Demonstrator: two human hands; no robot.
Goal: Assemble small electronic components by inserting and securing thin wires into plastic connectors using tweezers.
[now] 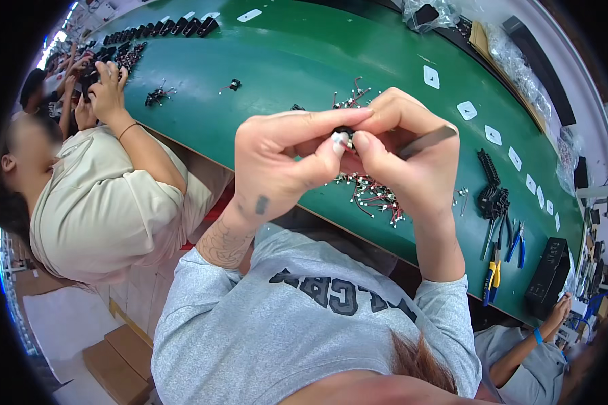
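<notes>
Two hands [270,158] [419,158], green table [304,57], people [108,202] alongside

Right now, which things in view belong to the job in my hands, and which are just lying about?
In the job:
black part, between left hand and right hand
dark strip against right hand
wires nearby, likely

Lying about, apparently:
blue pliers
black box
white cards

The green table [250,54] supports loose red-wired connectors [383,197], blue-handled pliers [519,246], a black box [548,278], white cards [467,111] and a row of black units [192,27].
</notes>
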